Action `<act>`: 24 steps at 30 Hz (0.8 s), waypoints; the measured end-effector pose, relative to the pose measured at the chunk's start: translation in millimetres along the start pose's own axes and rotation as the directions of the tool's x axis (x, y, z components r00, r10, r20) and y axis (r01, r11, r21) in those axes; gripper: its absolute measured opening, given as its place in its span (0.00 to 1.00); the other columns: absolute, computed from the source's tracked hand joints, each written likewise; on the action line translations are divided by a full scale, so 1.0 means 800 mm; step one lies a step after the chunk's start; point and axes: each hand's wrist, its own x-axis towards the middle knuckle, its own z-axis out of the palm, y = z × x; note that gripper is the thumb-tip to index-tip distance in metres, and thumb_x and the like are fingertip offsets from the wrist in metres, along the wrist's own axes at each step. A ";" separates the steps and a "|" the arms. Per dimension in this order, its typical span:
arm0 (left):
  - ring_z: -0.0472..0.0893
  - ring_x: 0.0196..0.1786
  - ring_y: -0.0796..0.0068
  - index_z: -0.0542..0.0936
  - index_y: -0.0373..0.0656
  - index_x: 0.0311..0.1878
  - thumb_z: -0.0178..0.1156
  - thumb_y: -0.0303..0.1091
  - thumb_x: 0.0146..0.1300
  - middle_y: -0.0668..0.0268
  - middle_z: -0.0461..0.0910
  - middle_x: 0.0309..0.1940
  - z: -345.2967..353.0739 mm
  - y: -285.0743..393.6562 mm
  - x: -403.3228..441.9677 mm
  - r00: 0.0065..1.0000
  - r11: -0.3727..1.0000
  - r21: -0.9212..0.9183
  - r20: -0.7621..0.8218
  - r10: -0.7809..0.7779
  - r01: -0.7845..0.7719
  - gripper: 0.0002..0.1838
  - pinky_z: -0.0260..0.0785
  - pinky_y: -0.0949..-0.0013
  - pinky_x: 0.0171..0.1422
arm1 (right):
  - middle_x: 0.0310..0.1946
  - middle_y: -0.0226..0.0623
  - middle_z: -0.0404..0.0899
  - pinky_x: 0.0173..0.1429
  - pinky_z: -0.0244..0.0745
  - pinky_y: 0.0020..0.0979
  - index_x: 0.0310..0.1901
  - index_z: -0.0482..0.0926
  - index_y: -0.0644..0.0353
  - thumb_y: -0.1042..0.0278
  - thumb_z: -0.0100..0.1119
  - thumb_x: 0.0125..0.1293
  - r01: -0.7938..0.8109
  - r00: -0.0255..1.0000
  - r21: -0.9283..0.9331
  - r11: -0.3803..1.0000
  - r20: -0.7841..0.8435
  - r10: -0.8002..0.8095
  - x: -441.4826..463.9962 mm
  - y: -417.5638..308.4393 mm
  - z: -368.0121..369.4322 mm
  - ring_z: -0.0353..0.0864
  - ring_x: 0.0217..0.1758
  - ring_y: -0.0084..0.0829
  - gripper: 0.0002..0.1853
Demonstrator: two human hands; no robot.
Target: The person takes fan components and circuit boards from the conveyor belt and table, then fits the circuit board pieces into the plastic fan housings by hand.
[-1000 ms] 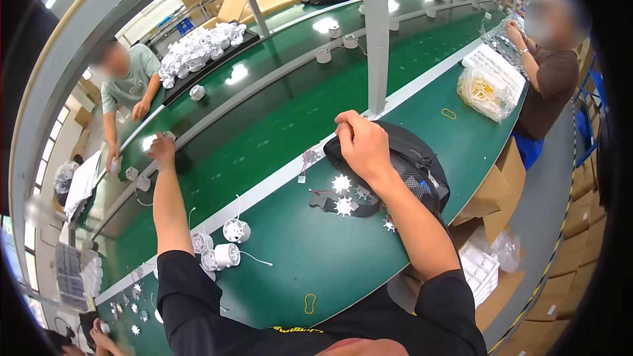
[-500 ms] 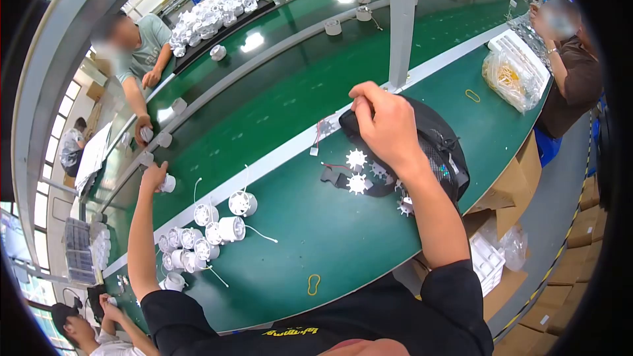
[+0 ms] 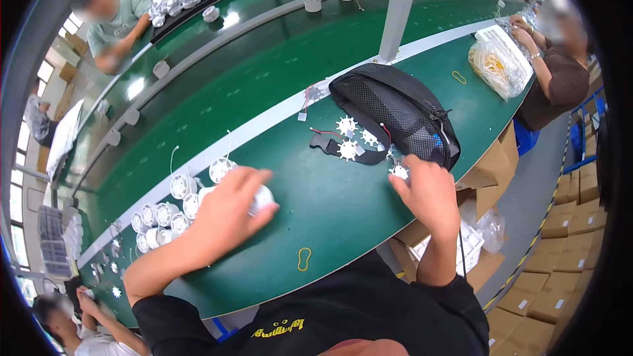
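Observation:
My left hand (image 3: 227,207) is over the front of the work table, its thumb and fingers around a white cylindrical housing (image 3: 262,200). Beside and partly behind it stand several more white housings (image 3: 179,186), some with white cords. My right hand (image 3: 430,192) is at the table's near edge, thumb and forefinger closed about a small white star-shaped piece (image 3: 399,171); its other fingers are curled and partly hidden. Nearby, more star-shaped pieces (image 3: 347,151) with thin red wires lie on and around the strap of a black mesh bag (image 3: 389,95).
A green conveyor belt (image 3: 264,86) runs behind the table, and a metal post (image 3: 399,16) rises at its rail. A yellow rubber band (image 3: 304,259) lies in front. To the right are a plastic bag of bands (image 3: 491,69) and cardboard boxes (image 3: 544,250). Co-workers sit around.
My left hand has come back from the belt edge to the table with a white housing. My right hand has dropped from above the bag to a star-shaped piece. The co-worker opposite has drawn back an arm.

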 end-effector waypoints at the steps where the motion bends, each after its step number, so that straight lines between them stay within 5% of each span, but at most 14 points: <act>1: 0.81 0.54 0.50 0.78 0.42 0.62 0.75 0.38 0.58 0.54 0.79 0.53 0.013 0.010 -0.003 0.999 0.998 -0.052 0.029 0.044 -0.042 0.29 0.78 0.57 0.59 | 0.27 0.45 0.85 0.41 0.78 0.49 0.40 0.85 0.59 0.62 0.68 0.66 0.010 1.000 -0.014 1.000 0.012 -0.010 -0.011 0.006 0.004 0.85 0.32 0.52 0.09; 6: 0.81 0.56 0.55 0.78 0.43 0.61 0.73 0.44 0.61 0.57 0.78 0.55 0.092 -0.010 0.019 0.994 1.000 -0.019 -0.109 0.013 -0.015 0.28 0.80 0.57 0.53 | 0.27 0.47 0.84 0.38 0.77 0.46 0.39 0.82 0.64 0.69 0.70 0.64 0.005 0.995 0.008 1.000 -0.101 -0.004 -0.046 0.039 0.021 0.84 0.31 0.50 0.08; 9: 0.81 0.52 0.57 0.79 0.42 0.59 0.71 0.43 0.63 0.59 0.79 0.52 0.086 -0.011 0.029 0.872 0.979 0.178 -0.458 0.173 -0.101 0.25 0.79 0.55 0.50 | 0.26 0.45 0.83 0.34 0.76 0.42 0.38 0.81 0.65 0.73 0.69 0.64 0.138 0.980 0.022 0.990 -0.145 -0.134 -0.049 0.042 0.021 0.84 0.28 0.45 0.07; 10: 0.81 0.52 0.57 0.79 0.42 0.59 0.71 0.43 0.63 0.59 0.79 0.52 0.087 -0.009 0.024 0.860 0.982 0.176 -0.488 0.146 -0.067 0.25 0.79 0.55 0.50 | 0.27 0.44 0.83 0.33 0.75 0.39 0.38 0.82 0.65 0.75 0.69 0.64 0.133 0.982 0.172 0.976 -0.153 -0.106 -0.049 0.038 0.019 0.83 0.26 0.41 0.05; 12: 0.82 0.47 0.53 0.80 0.42 0.57 0.67 0.39 0.68 0.56 0.82 0.47 0.088 -0.002 0.009 0.885 0.955 -0.063 -0.397 0.241 -0.289 0.18 0.77 0.55 0.53 | 0.27 0.41 0.82 0.29 0.72 0.34 0.38 0.82 0.65 0.78 0.68 0.64 0.137 0.987 0.463 0.876 -0.144 -0.078 -0.030 0.022 0.016 0.81 0.23 0.34 0.03; 13: 0.82 0.47 0.53 0.80 0.42 0.57 0.67 0.39 0.68 0.56 0.82 0.47 0.090 0.004 0.003 0.879 0.965 -0.049 -0.427 0.211 -0.256 0.18 0.77 0.55 0.53 | 0.27 0.41 0.82 0.29 0.72 0.34 0.38 0.82 0.65 0.78 0.68 0.64 0.182 0.981 0.456 0.871 -0.147 -0.128 -0.017 0.007 0.014 0.81 0.23 0.34 0.03; 15: 0.83 0.45 0.63 0.82 0.40 0.54 0.59 0.38 0.76 0.59 0.83 0.44 0.093 0.018 0.003 0.994 0.732 -0.675 -0.029 0.103 -0.096 0.13 0.76 0.62 0.49 | 0.27 0.39 0.82 0.28 0.70 0.30 0.38 0.83 0.65 0.79 0.67 0.65 0.351 0.932 0.492 0.797 -0.268 -0.244 0.002 -0.034 0.011 0.79 0.22 0.29 0.02; 16: 0.83 0.45 0.63 0.82 0.40 0.54 0.59 0.38 0.76 0.59 0.83 0.44 0.092 0.017 0.005 0.995 0.738 -0.668 -0.048 0.088 -0.097 0.13 0.76 0.62 0.49 | 0.27 0.38 0.81 0.27 0.69 0.28 0.38 0.83 0.65 0.80 0.67 0.65 0.422 0.900 0.506 0.752 -0.330 -0.283 0.008 -0.055 0.012 0.78 0.22 0.26 0.02; 19: 0.82 0.41 0.75 0.83 0.38 0.53 0.52 0.39 0.81 0.63 0.83 0.42 0.091 0.005 0.015 0.951 0.006 -0.953 0.302 -0.060 0.303 0.15 0.74 0.71 0.44 | 0.24 0.37 0.78 0.27 0.70 0.31 0.38 0.83 0.63 0.79 0.69 0.62 0.643 0.766 0.404 0.651 -0.314 -0.561 0.024 -0.111 0.022 0.77 0.20 0.30 0.05; 24: 0.79 0.36 0.82 0.81 0.35 0.53 0.51 0.39 0.82 0.67 0.82 0.39 0.065 -0.014 0.014 0.969 0.075 -0.980 0.170 -0.180 0.186 0.17 0.72 0.77 0.39 | 0.24 0.34 0.74 0.27 0.71 0.34 0.39 0.84 0.60 0.76 0.71 0.58 0.885 0.462 0.093 0.457 -0.311 -0.831 0.030 -0.171 0.036 0.77 0.23 0.32 0.08</act>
